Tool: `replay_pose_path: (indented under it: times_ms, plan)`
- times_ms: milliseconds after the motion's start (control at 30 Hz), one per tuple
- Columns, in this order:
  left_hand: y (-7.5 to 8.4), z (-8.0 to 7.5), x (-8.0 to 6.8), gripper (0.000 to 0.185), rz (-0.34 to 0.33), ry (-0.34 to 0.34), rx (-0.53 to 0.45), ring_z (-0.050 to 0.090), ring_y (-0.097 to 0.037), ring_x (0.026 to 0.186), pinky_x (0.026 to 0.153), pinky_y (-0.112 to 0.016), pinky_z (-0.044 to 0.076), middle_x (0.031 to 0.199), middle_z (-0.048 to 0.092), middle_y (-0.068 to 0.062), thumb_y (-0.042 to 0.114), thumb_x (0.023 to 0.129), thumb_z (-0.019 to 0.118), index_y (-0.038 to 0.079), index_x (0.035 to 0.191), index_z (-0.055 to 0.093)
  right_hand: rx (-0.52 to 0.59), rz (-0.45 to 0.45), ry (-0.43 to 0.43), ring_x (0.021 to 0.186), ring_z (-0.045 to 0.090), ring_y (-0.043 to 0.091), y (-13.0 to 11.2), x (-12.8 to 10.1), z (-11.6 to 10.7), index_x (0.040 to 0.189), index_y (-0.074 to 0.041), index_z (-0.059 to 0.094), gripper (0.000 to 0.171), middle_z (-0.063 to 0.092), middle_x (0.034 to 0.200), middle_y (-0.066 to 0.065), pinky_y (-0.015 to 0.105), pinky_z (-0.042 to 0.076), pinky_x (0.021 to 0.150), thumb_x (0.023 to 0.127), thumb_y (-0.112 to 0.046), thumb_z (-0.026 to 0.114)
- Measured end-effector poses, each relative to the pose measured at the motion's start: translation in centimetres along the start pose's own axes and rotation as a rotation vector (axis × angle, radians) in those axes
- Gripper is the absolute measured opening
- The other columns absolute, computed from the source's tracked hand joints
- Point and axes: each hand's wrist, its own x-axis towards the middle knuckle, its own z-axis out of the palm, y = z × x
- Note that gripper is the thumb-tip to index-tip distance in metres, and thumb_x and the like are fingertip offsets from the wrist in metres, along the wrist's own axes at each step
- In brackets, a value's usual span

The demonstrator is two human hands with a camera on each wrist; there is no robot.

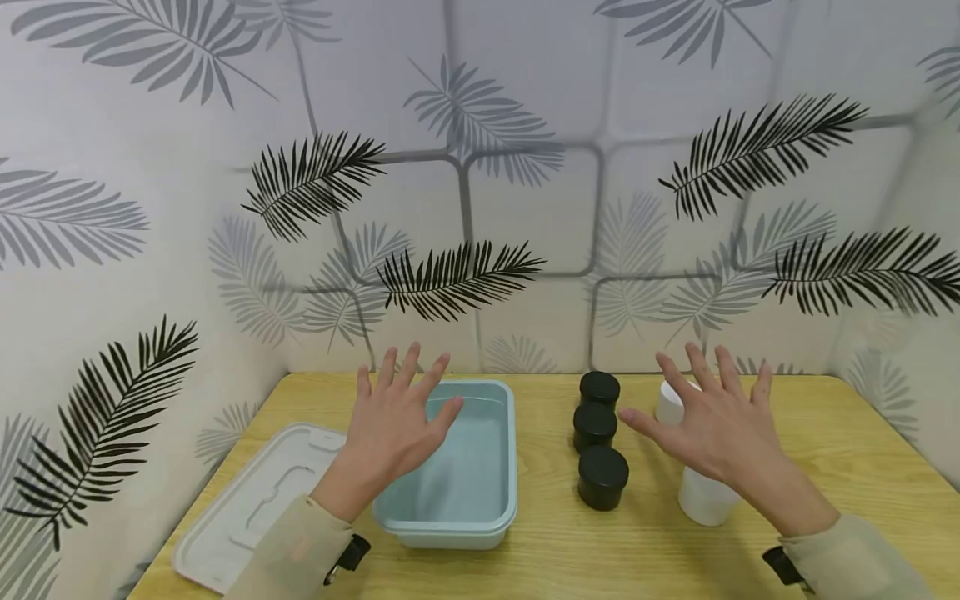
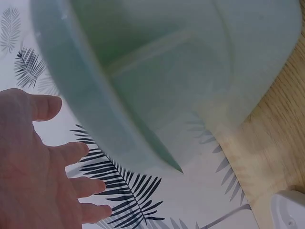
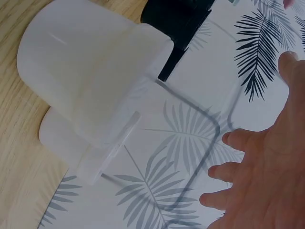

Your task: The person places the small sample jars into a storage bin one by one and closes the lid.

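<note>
Plainly, a set sorted by kind upon a wooden table [image 1: 551, 554].

Item: one pale-blue tub [image 1: 457, 528], left of centre, mouth upward. To its left, a pale lid [image 1: 217, 537], flat, presumably put aside so the tub's inside can be reached.

Item: a near black jar [image 1: 602, 477], a middle black jar [image 1: 595, 425] and a far black jar [image 1: 600, 388], in a close column right of the tub, likely grouped by colour.

Item: a near white container [image 1: 707, 498] and a far white container [image 1: 667, 407], right of the black column; whether another stands behind the hand, I cannot tell.

Item: left hand [image 1: 401, 421], fingers spread, grasping nothing, held above the tub's left side. Right hand [image 1: 720, 429], likewise splayed and unladen, above the white containers. The matched pose seems meant to keep both palms free of the goods.

By view: the head view alone gives the tub's floor and the full black column. The left wrist view adds the tub's outer wall, fingertips apart from it. The right wrist view bares the white sides that the hand covers from above, with wallpaper [image 3: 190, 138] between fingers and containers.
</note>
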Motion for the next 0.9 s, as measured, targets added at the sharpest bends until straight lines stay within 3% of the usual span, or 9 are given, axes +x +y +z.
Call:
replay_pose_path:
  times_ms: [500, 733, 900]
  plan:
    - [0.4, 0.0, -0.7, 0.069, 0.002, 0.013, -0.001, 0.012, -0.044, 0.158, 0.120, -0.072, 0.009, 0.173, 0.021, -0.016, 0.062, 0.107, 0.042, 0.028, 0.167, 0.036, -0.008, -0.017, 0.017, 0.150, 0.015, 0.060, -0.1, -0.9, -0.1, 0.164, -0.014, 0.040, 0.105, 0.028, 0.165, 0.032, 0.082, -0.015, 0.108, 0.090, -0.088, 0.047]
    - [0.5, -0.2, -2.0, 0.068, 0.006, 0.036, -0.004, 0.014, -0.043, 0.158, 0.120, -0.072, 0.010, 0.172, 0.025, -0.015, 0.062, 0.107, 0.043, 0.029, 0.166, 0.039, -0.009, -0.023, 0.001, 0.152, 0.014, 0.058, -0.3, -2.2, 0.0, 0.163, -0.011, 0.041, 0.105, 0.026, 0.166, 0.032, 0.082, -0.010, 0.109, 0.091, -0.087, 0.047]
    - [0.4, -0.4, -3.1, 0.068, 0.007, 0.047, 0.004, 0.015, -0.042, 0.158, 0.119, -0.073, 0.012, 0.172, 0.027, -0.014, 0.063, 0.107, 0.044, 0.030, 0.166, 0.038, -0.014, -0.045, 0.048, 0.153, 0.015, 0.056, -0.3, -3.5, 0.1, 0.163, -0.012, 0.043, 0.103, 0.029, 0.166, 0.031, 0.082, -0.007, 0.110, 0.090, -0.085, 0.052]
